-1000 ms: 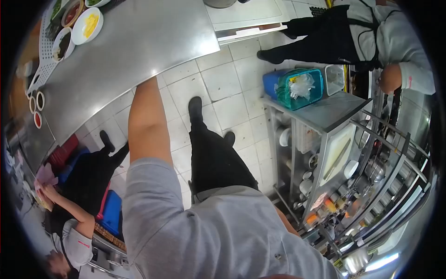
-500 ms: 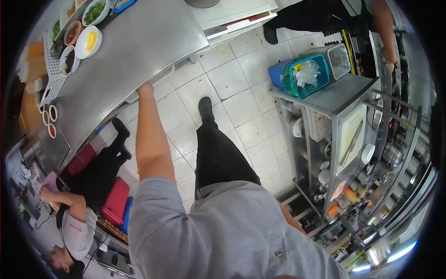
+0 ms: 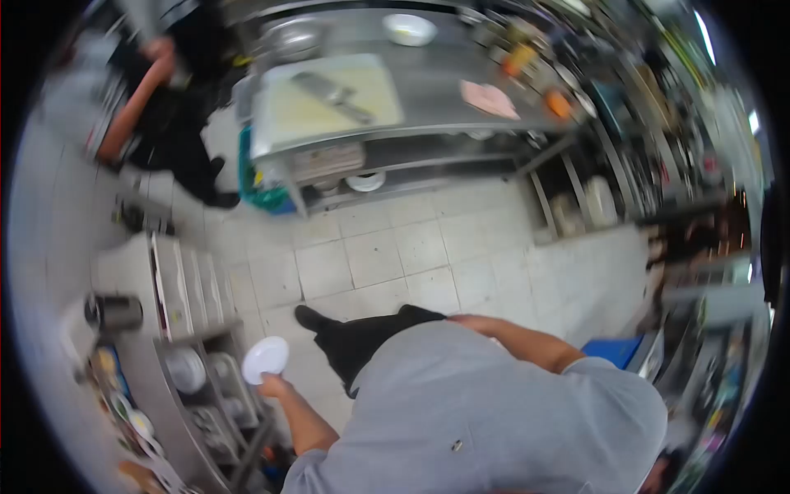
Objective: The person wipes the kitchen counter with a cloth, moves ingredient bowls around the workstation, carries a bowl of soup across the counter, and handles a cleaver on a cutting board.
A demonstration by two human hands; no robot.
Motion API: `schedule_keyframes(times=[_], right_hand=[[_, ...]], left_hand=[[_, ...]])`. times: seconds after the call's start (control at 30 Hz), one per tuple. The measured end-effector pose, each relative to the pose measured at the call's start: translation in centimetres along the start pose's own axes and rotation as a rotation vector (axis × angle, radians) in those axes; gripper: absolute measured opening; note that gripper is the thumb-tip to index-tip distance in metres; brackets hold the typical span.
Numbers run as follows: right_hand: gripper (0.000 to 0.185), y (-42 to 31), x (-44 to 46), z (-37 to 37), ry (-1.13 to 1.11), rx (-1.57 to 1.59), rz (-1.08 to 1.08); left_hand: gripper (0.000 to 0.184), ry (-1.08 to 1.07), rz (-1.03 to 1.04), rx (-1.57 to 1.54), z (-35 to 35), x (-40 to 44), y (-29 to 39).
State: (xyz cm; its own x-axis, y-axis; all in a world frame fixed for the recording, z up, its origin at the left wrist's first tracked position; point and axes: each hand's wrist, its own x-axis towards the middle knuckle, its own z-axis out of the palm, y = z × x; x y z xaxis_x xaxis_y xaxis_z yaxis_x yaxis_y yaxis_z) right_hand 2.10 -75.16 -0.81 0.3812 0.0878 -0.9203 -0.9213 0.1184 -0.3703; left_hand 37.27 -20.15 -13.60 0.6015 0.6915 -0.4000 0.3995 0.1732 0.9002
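Observation:
A small white plate (image 3: 266, 359) is held out at the lower left by my left hand (image 3: 274, 384), whose fingers close on its near edge. Shelves with stacked white dishes (image 3: 186, 370) stand just left of the plate. My right hand (image 3: 476, 322) is beside my waist, partly hidden by the shirt and blurred; its fingers cannot be made out. Across the floor, a steel table (image 3: 428, 90) bears a cutting board (image 3: 280, 107) with a knife (image 3: 350, 105) on it.
A co-worker (image 3: 140, 115) stands at the upper left. A bin with a green liner (image 3: 267, 196) is by the table's left end. White drawers (image 3: 185, 284) are at the left. A pink cloth (image 3: 489, 99) and a white bowl (image 3: 410, 30) lie on the table.
My view has turned right, from the worktop with bowls towards the table with the cutting board. My left hand has come out from under the worktop and now holds a white plate.

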Motion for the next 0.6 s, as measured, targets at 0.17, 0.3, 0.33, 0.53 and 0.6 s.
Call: schedule_keyframes(times=[0.17, 0.3, 0.33, 0.53, 0.6], right_hand=[[0.092, 8.0, -11.5, -4.7, 0.117, 0.201, 0.060], [0.085, 14.0, -8.7, -9.0, 0.257, 0.005, 0.207], [0.082, 14.9, -8.4, -9.5, 0.373, -0.074, 0.178], [0.079, 15.9, -0.8, -16.6, 0.437, 0.377, -0.253], [0.077, 14.6, -1.8, -19.9, 0.513, 0.395, -0.236]], left_hand=[[0.060, -0.652, -0.045, 0.085, 16.7, -16.9, 2.7], [0.055, -1.120, 0.027, -0.020, 32.8, -33.6, 8.7], [0.052, -1.225, 0.088, -0.056, 36.9, -37.3, 9.9], [0.049, -1.389, -0.022, -0.198, 62.4, -57.4, 13.6], [0.054, -1.320, -0.049, -0.092, 72.2, -61.3, 12.1]])
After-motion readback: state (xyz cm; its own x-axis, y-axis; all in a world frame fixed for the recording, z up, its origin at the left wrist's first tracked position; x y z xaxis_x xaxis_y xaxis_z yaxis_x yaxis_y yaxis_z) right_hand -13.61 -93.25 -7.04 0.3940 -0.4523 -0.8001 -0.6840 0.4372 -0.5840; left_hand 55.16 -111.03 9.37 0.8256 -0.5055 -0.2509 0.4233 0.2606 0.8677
